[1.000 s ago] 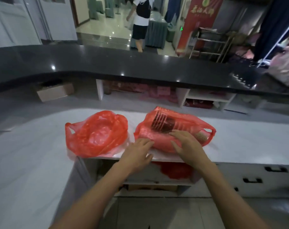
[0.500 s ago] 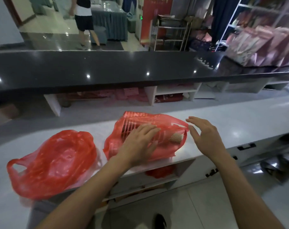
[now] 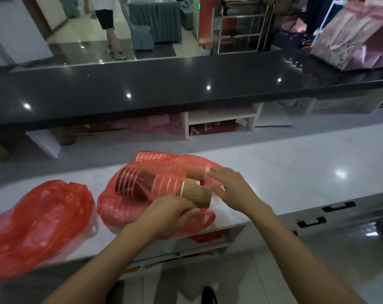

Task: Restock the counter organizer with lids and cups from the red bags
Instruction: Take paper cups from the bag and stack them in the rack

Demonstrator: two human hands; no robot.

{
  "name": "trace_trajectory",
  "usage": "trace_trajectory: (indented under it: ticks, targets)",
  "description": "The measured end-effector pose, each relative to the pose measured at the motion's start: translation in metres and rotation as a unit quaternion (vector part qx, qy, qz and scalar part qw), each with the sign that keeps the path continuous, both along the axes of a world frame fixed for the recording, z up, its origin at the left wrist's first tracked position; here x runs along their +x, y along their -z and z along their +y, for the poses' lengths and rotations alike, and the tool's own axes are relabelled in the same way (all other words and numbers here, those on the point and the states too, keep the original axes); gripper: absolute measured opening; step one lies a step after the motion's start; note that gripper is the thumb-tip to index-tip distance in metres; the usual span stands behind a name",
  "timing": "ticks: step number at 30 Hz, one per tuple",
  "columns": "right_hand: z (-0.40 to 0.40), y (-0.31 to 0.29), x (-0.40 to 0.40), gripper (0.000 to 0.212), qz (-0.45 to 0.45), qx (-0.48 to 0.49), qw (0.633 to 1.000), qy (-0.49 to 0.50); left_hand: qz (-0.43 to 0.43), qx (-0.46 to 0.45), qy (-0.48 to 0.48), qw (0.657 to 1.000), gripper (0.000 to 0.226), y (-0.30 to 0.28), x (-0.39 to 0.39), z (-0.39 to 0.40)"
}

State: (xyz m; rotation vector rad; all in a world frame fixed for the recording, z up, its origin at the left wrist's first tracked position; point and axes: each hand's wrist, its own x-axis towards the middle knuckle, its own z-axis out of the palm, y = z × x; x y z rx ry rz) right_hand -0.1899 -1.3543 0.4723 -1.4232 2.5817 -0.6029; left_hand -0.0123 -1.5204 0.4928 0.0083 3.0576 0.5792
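A: Where are the cups?

B: A stack of ribbed paper cups [image 3: 196, 195] lies on its side, poking out of the mouth of the right red bag [image 3: 142, 185] on the white worktop [image 3: 295, 172].

A: And the hands?

B: The left hand [image 3: 170, 212] has its fingers curled at the bag's mouth by the cups; whether it pinches the plastic I cannot tell. The right hand [image 3: 232, 189] is spread, fingers straight, beside the cups.

A: The other bag?

B: The left red bag [image 3: 39, 224] lies crumpled alongside, contents unclear.

A shop's service desk. A raised black counter [image 3: 186, 88] fronts the white worktop [image 3: 295, 172]; beyond lie a tiled hall, draped tables [image 3: 155, 20] and pink gift bags [image 3: 357, 36].
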Motion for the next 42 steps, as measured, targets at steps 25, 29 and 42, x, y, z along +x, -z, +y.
trace_trajectory:
  ticks: [25, 29, 42]
  targets:
    - [-0.122, 0.041, -0.033, 0.013, -0.142, -0.034, 0.985, -0.092, 0.070, -0.173, -0.269, 0.945, 0.041, 0.026, 0.044, -0.038]
    - [-0.146, 0.035, -0.031, 0.012, -0.142, -0.074, 0.985, -0.060, 0.095, -0.131, -0.270, 0.949, 0.029, 0.024, 0.049, -0.059]
    - [-0.147, 0.034, -0.020, 0.030, -0.080, -0.059, 0.990, -0.104, 0.183, -0.130, -0.225, 0.948, 0.037, 0.027, 0.053, -0.085]
